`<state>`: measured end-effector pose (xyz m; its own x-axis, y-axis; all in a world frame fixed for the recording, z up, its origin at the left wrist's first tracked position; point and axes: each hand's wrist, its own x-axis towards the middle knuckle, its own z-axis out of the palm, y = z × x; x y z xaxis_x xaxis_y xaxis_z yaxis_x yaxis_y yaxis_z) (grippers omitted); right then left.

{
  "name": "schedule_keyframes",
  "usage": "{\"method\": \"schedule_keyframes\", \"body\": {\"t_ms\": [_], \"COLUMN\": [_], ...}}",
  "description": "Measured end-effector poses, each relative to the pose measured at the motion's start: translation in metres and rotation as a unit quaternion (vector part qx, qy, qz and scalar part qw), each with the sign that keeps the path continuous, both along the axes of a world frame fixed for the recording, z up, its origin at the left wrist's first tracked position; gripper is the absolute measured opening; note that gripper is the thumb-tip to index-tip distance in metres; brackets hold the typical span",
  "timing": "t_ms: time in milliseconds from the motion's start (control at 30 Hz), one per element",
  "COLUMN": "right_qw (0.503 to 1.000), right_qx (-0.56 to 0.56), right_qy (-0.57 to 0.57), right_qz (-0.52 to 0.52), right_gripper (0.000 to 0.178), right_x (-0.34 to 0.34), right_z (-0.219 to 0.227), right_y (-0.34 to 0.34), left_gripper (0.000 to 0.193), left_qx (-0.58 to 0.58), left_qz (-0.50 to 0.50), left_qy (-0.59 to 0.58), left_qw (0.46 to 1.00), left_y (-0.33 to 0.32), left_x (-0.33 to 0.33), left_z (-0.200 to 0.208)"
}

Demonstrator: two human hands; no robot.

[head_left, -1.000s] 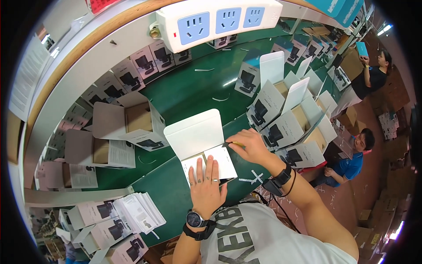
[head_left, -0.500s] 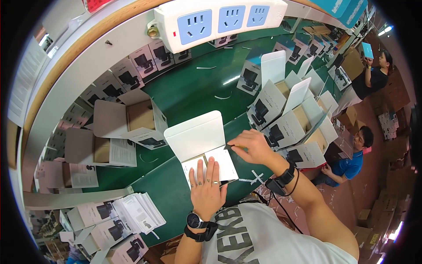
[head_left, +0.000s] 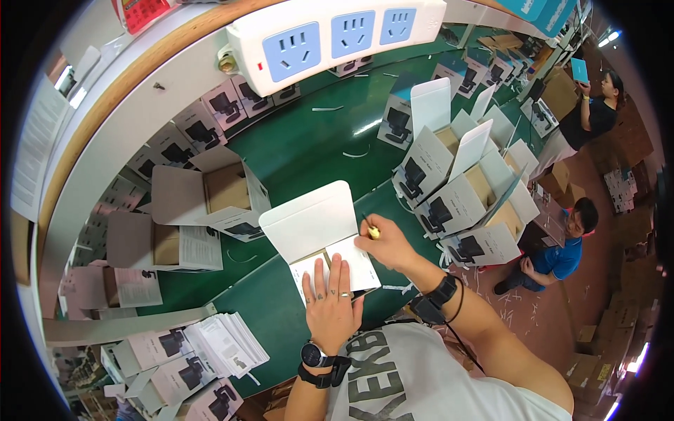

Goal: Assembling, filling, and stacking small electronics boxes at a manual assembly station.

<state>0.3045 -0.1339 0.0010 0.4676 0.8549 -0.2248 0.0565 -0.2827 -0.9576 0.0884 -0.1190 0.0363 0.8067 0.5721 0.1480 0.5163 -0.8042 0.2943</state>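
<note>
**Hands at an open white box**

On the green worktop [head_left: 309,151], an open white box [head_left: 319,231] lies before the person, lid flap raised. Grey-white boxes with dark pictures [head_left: 449,182] crowd the right. The left hand [head_left: 330,302] rests flat, fingers spread, on a white leaflet [head_left: 361,263] in the box. The right hand [head_left: 386,245] has its grip pinched shut on a small yellowish tool [head_left: 372,230].
</note>
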Motion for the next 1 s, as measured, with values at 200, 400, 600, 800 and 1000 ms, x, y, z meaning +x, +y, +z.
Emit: {"method": "schedule_keyframes", "body": {"t_ms": [200,400,600,800,1000], "right_qw": [0.985,0.885,0.918,0.852,0.843], "right_qx": [-0.027,-0.194,0.054,0.219,0.213], "right_qy": [-0.082,-0.331,-0.369,-0.448,-0.466], "right_qz": [0.149,0.262,0.135,0.157,0.164], "right_gripper": [0.013,0.026,0.021,0.011,0.01], "right_x": [0.008,0.036,-0.004,-0.071,-0.091], "right_z": [0.013,-0.067,0.06,0.056,0.044], "right_y": [-0.042,-0.191,-0.078,0.026,0.04], "left_gripper": [0.081,0.077,0.064,0.057,0.047], "left_qx": [-0.013,-0.006,0.018,0.055,0.053], "left_qz": [0.004,0.0,-0.016,-0.02,0.0], "left_qy": [0.0,-0.018,-0.047,-0.021,-0.097], "left_qw": [1.0,1.0,0.999,0.998,0.994], "left_y": [0.001,0.001,-0.002,-0.011,-0.007], "left_x": [-0.005,-0.004,-0.006,-0.018,-0.026], "left_z": [0.001,0.003,0.001,-0.023,-0.027]}}
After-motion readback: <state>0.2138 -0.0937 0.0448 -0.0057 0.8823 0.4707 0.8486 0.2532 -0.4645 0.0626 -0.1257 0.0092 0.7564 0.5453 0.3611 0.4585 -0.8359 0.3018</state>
